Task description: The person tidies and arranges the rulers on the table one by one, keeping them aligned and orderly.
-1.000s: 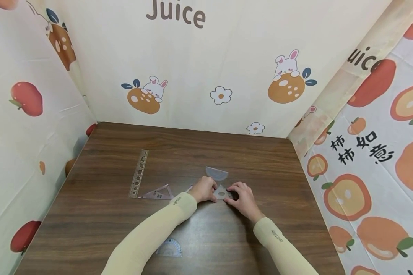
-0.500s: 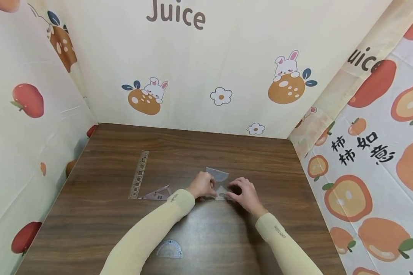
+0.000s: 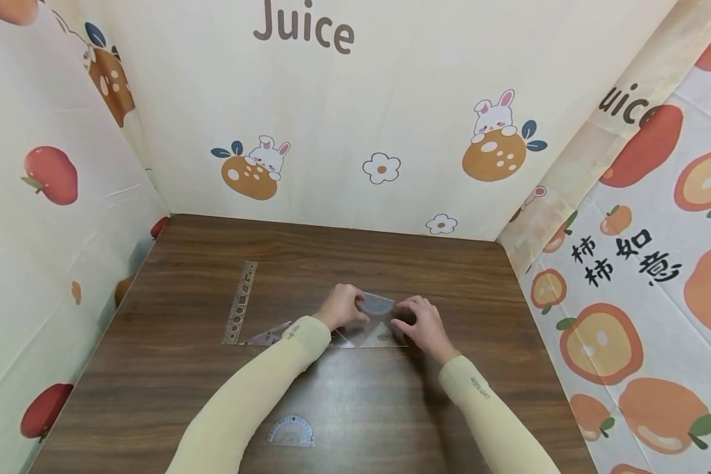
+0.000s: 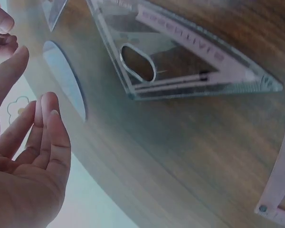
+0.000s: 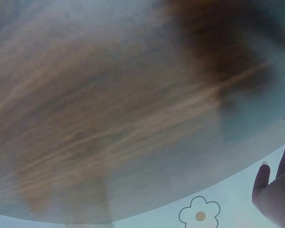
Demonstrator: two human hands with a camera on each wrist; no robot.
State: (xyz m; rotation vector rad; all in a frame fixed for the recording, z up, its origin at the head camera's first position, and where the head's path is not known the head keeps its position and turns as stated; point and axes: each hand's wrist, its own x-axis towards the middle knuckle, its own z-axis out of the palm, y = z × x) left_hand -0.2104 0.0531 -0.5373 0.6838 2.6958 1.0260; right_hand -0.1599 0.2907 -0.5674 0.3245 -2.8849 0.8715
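Observation:
My left hand [image 3: 343, 307] hovers at the left end of a clear protractor [image 3: 378, 304]; thumb and fingers are apart with nothing between them in the left wrist view. At the protractor's right end is my right hand [image 3: 422, 324], its thumb and fingers loosely bent and holding nothing visible. Just below the hands lies a small clear set square [image 3: 382, 337]. Beside it, partly hidden by the left hand, is another set square [image 4: 180, 52] with an oval hole. A pinkish set square [image 3: 263, 338] lies further left, partly covered by the left sleeve.
A clear stencil ruler [image 3: 239, 304] lies at the left of the brown wooden table [image 3: 172, 368]. A second, blue-marked protractor [image 3: 292, 432] sits near the front, beside the left forearm. Printed curtains [image 3: 332, 118] enclose the table's back and sides.
Both hands have left the small set square and moved away from me, up to the protractor's ends. The set squares under the left hand now show more.

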